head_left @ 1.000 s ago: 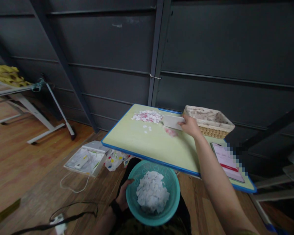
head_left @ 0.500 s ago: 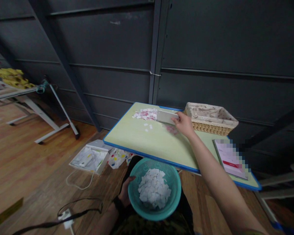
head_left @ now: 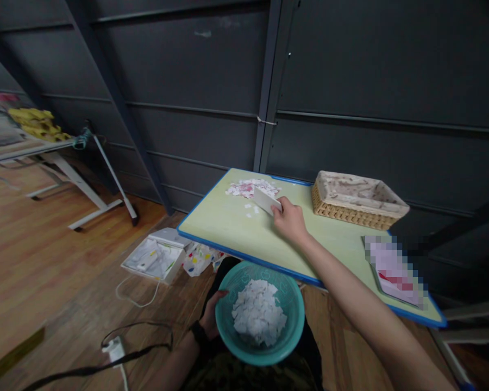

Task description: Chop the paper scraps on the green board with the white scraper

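Observation:
My left hand grips the rim of a teal plastic basket on my lap, thumb over the edge. Inside it lies a heap of torn white paper scraps. Over the table, my right hand is closed around a flat white card-like piece, tilted with its far end at a pile of white and pink paper scraps. A few loose paper bits lie just in front of the pile.
A lined wicker basket stands at the table's back right, with a blurred-out pink booklet nearer the right edge. On the floor to the left are an open white box, a power strip and cables. A dark panelled wall rises behind.
My right hand has moved left and toward me with the white piece, which is now angled more steeply. The view has shifted slightly. My left hand keeps its hold on the teal basket.

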Demonstrator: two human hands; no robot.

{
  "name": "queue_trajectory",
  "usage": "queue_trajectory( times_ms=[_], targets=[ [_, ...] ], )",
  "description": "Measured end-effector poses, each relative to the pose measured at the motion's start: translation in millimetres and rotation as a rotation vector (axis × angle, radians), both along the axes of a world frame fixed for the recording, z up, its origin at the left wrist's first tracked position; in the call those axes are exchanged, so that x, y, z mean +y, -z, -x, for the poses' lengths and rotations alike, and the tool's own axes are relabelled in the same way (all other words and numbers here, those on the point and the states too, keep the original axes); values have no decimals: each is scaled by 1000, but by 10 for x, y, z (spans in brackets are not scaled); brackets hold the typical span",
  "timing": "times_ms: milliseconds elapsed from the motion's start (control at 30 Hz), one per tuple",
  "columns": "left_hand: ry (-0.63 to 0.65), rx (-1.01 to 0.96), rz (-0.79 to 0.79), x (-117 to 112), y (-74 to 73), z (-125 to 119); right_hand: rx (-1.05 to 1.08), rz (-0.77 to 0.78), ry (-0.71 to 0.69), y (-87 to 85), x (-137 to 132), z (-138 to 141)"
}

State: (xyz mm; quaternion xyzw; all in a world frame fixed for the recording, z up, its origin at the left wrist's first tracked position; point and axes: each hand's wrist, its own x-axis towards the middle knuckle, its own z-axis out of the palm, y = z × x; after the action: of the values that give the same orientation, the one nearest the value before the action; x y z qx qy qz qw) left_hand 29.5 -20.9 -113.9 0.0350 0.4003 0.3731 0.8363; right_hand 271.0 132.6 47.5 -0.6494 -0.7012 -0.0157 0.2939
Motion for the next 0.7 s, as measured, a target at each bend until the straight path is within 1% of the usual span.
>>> queue_trajectory(
  times_ms=[100, 233, 300, 400, 433, 567, 700],
  targets=[
    [30, 49, -14, -9, -56, -1, -21, 35, -57, 50, 18, 40],
    [-39, 78, -37, 28, -172, 48, -30, 35, -119, 88, 36, 71],
    [-102, 112, -80, 82, -265, 111, -24, 27, -125, 97, 41, 72],
    [-244, 237, -83, 181, -440, 228, -13, 18, -136, 106, 44, 70],
    [-271, 255, -95, 212, -502, 264, -11, 20, -144, 107, 42, 71],
    [-298, 339, -145, 295, -731, 353, -4, 37, -234, 97, -3, 92],
    [-289, 383, -171, 324, -892, 385, 15, 37, -284, 83, -55, 106]
  ],
)
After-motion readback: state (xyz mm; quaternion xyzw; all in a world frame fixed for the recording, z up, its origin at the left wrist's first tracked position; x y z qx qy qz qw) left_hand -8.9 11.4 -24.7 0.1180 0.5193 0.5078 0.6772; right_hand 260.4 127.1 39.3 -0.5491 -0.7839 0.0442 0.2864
